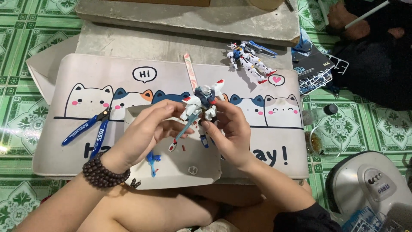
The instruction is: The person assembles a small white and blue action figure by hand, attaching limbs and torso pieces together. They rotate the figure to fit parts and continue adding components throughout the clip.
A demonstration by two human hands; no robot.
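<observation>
Model figure: a small white, blue and red robot figure [201,104], held upright above a white tray, just above frame centre; a translucent blue blade slants from it toward 7 o'clock.
Left hand [146,131]: at 8 o'clock of the figure; grip pinched on the figure's left side, fingertips curled in; a dark bead bracelet [103,174] is worn at the wrist.
Right hand [229,131]: at 4 o'clock of the figure; grip pressed on the figure's lower part, thumb and fingers closed round it.
White tray [193,169]: set under both hands, on the mat; a small blue part [152,161] lies in it at 7 o'clock.
Cat-print mat [86,77]: spread over the low worktop.
Blue-handled nippers [88,129]: laid on the mat, at 9 o'clock, well apart from the hands.
Second figure [251,60]: lying on the mat's far edge, at 1 o'clock.
Pink-and-white file stick [190,71]: at 12 o'clock, beyond the held figure.
Parts frames [317,77]: on the tiled floor, at 2 o'clock.
</observation>
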